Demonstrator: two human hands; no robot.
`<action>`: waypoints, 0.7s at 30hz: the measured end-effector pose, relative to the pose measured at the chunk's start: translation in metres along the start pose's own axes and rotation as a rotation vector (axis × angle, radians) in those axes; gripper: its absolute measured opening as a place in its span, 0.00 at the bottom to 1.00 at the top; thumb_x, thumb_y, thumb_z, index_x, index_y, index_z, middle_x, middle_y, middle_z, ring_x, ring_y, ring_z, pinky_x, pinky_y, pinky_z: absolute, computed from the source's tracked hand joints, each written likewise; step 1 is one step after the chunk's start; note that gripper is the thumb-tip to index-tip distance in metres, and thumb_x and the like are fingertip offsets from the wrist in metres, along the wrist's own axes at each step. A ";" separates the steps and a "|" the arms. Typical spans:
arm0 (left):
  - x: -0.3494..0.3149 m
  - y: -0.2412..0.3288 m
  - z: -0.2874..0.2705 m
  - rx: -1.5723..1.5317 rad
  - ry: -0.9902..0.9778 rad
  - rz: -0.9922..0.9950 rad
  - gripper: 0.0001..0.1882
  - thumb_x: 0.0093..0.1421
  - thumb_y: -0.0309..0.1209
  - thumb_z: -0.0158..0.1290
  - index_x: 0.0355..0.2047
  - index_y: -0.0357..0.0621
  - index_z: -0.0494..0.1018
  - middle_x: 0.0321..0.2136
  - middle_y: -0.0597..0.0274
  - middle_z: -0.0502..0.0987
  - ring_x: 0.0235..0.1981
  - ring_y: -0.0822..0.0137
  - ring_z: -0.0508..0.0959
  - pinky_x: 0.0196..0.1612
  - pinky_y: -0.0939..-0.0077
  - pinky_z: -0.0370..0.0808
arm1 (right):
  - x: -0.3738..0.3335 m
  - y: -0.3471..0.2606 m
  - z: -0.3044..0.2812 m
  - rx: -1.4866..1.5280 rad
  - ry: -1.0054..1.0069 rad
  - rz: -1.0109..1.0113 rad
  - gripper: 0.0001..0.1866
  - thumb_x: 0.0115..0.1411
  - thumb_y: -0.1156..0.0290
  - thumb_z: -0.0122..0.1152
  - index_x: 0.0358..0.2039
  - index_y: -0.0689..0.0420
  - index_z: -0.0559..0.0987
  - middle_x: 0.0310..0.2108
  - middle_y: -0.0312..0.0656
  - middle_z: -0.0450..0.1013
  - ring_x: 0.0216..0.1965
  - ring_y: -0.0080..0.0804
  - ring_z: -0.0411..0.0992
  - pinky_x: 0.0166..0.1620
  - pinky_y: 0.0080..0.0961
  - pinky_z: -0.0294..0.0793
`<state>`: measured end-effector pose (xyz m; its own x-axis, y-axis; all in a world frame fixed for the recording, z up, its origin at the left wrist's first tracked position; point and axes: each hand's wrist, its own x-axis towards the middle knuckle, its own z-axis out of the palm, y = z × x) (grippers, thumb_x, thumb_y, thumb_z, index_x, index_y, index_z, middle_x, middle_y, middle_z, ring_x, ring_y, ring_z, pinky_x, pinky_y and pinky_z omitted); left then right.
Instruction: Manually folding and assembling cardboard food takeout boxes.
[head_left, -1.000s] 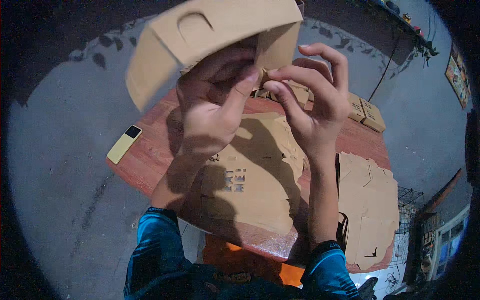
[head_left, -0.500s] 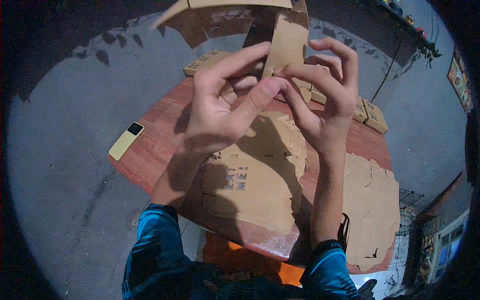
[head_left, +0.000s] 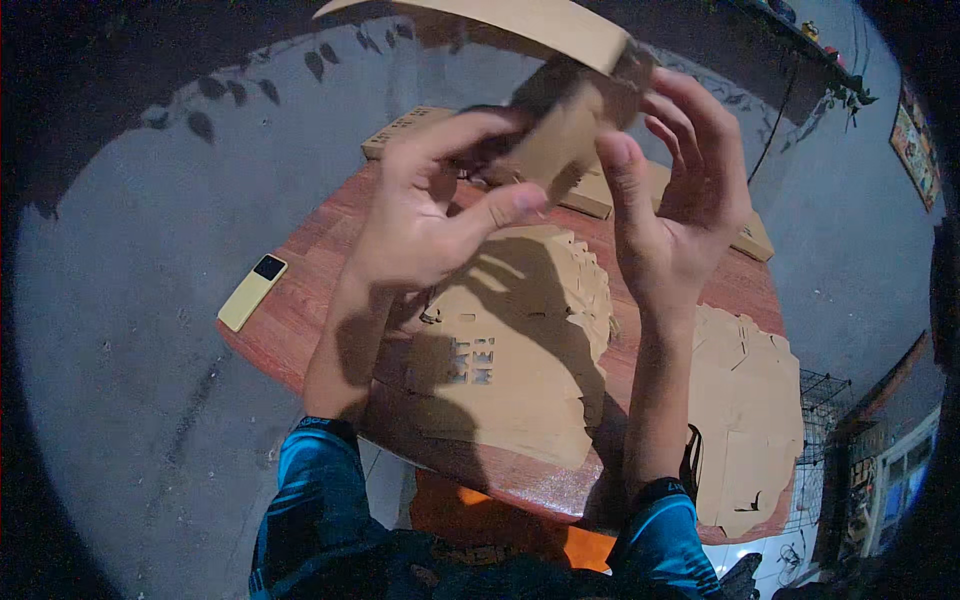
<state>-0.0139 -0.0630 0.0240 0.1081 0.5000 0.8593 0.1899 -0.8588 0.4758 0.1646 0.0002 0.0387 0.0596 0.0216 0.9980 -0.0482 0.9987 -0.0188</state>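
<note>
Up in front of me is a partly folded cardboard box (head_left: pixel 565 140), blurred by motion, with a long flap (head_left: pixel 520 22) reaching out to the upper left. My left hand (head_left: pixel 425 205) holds its lower left side, the fingers partly hidden behind the board and the thumb near the lower corner. On the other side, my right hand (head_left: pixel 690 190) grips the box with curved fingers at its right edge and the thumb across the front. Below both hands lies a stack of flat cardboard blanks (head_left: pixel 520 370) with cut-out letters in the top one.
A second pile of flat cardboard (head_left: pixel 745 420) lies at the right of the reddish wooden table (head_left: pixel 310 270). Folded boxes (head_left: pixel 405 128) stand along the far edge. A yellow phone (head_left: pixel 252 292) rests at the left edge. Beyond the table's right side is a wire rack (head_left: pixel 822 395).
My hands have moved apart from a pinch at the box's lower edge. The box has tilted, and my right hand has shifted to its right side.
</note>
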 end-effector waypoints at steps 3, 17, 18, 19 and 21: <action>-0.006 0.008 0.005 0.033 -0.010 -0.116 0.18 0.57 0.23 0.61 0.48 0.33 0.73 0.39 0.59 0.78 0.38 0.71 0.78 0.42 0.78 0.78 | -0.002 -0.003 0.004 0.027 0.071 0.040 0.14 0.52 0.80 0.67 0.41 0.59 0.80 0.39 0.41 0.79 0.39 0.29 0.78 0.45 0.24 0.73; -0.005 0.001 0.012 -0.081 0.281 -0.093 0.08 0.59 0.21 0.56 0.38 0.34 0.79 0.33 0.60 0.82 0.36 0.75 0.80 0.40 0.80 0.76 | 0.003 -0.008 -0.007 -0.286 -0.365 -0.149 0.15 0.44 0.78 0.69 0.35 0.51 0.84 0.27 0.37 0.74 0.30 0.35 0.74 0.36 0.28 0.71; -0.005 0.001 0.012 -0.079 0.287 -0.095 0.08 0.59 0.21 0.56 0.38 0.34 0.79 0.33 0.60 0.82 0.36 0.75 0.80 0.40 0.80 0.76 | 0.005 -0.008 -0.009 -0.281 -0.370 -0.149 0.15 0.44 0.78 0.69 0.35 0.51 0.84 0.27 0.37 0.74 0.30 0.35 0.74 0.36 0.28 0.71; -0.005 0.001 0.013 -0.077 0.279 -0.097 0.07 0.59 0.22 0.56 0.38 0.34 0.79 0.33 0.60 0.82 0.35 0.75 0.79 0.40 0.80 0.76 | 0.006 -0.008 -0.010 -0.252 -0.406 -0.165 0.15 0.46 0.83 0.66 0.36 0.55 0.83 0.28 0.39 0.74 0.30 0.32 0.75 0.35 0.25 0.73; -0.006 0.000 0.015 -0.077 0.272 -0.095 0.07 0.59 0.22 0.56 0.37 0.34 0.79 0.32 0.61 0.82 0.35 0.75 0.79 0.39 0.80 0.76 | 0.009 -0.009 -0.012 -0.226 -0.444 -0.186 0.15 0.48 0.87 0.63 0.37 0.59 0.83 0.28 0.40 0.75 0.31 0.30 0.75 0.35 0.23 0.74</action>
<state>0.0003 -0.0644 0.0160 -0.1741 0.5394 0.8239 0.1109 -0.8206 0.5607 0.1770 -0.0081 0.0468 -0.3834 -0.1297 0.9144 0.1420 0.9701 0.1971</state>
